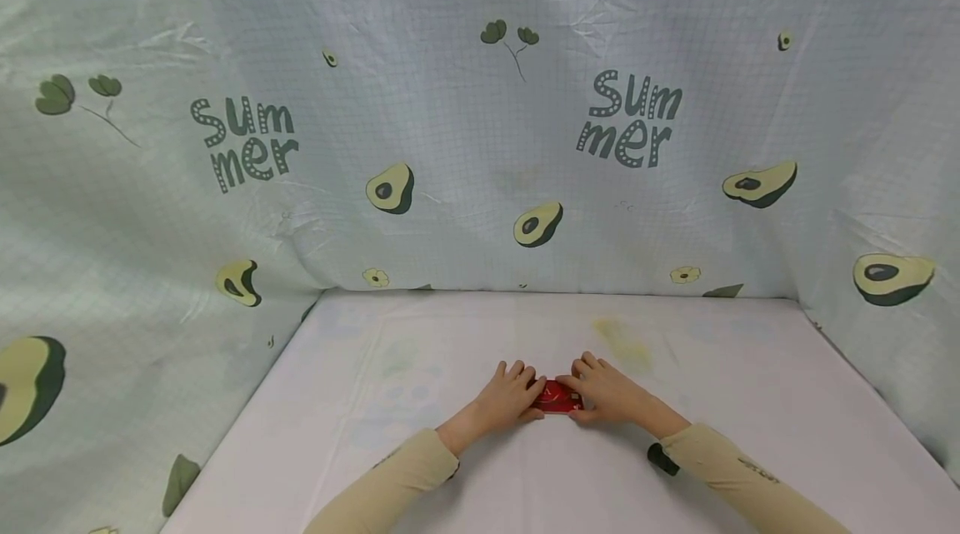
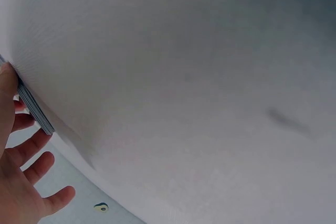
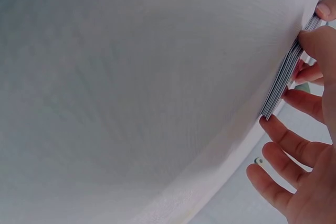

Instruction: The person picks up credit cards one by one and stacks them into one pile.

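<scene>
A small stack of cards [image 1: 558, 398] with a red top card lies flat on the white-covered table, between the two hands. My left hand [image 1: 510, 396] grips its left end, thumb on the near side and index finger on the far side. At the right end, my right hand [image 1: 606, 392] pinches the stack in the same way. Both wrist views show the layered edge of the stack [image 2: 35, 109], close to the thumbs. The other fingers of each hand are spread along or away from the stack.
A white cloth [image 1: 420, 351] with faint coloured patches covers the table. Behind and at both sides hangs a pale curtain [image 1: 465, 117] printed with avocados and lettering. A small black object [image 1: 663, 459] sits beside the right sleeve cuff.
</scene>
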Action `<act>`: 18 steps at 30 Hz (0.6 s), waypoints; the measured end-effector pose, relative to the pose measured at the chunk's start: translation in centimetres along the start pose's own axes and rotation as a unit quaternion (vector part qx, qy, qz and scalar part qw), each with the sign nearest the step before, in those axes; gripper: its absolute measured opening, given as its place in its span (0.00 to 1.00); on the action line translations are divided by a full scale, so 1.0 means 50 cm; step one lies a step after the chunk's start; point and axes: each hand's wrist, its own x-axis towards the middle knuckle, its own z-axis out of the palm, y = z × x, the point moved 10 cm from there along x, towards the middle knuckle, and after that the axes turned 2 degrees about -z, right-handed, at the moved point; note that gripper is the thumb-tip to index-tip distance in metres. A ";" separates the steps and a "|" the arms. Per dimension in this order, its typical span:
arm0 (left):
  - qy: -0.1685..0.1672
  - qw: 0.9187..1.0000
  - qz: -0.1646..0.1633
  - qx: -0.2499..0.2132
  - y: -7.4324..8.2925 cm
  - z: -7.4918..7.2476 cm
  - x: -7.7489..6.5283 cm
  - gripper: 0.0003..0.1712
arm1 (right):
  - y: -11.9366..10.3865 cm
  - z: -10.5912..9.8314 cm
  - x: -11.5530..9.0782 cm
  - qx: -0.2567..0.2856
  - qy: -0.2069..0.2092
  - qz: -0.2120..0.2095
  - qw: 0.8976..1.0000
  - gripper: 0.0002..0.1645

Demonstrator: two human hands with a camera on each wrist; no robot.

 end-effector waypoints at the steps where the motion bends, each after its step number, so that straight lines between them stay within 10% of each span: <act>1: 0.000 1.000 0.000 0.002 0.000 0.000 0.000 0.30 | -0.002 -0.002 0.000 -0.004 0.005 -0.003 1.000 0.29; 18: -0.017 0.999 -0.008 -0.036 0.002 -0.004 -0.005 0.30 | 0.010 0.014 -0.009 0.037 -0.028 0.033 0.998 0.34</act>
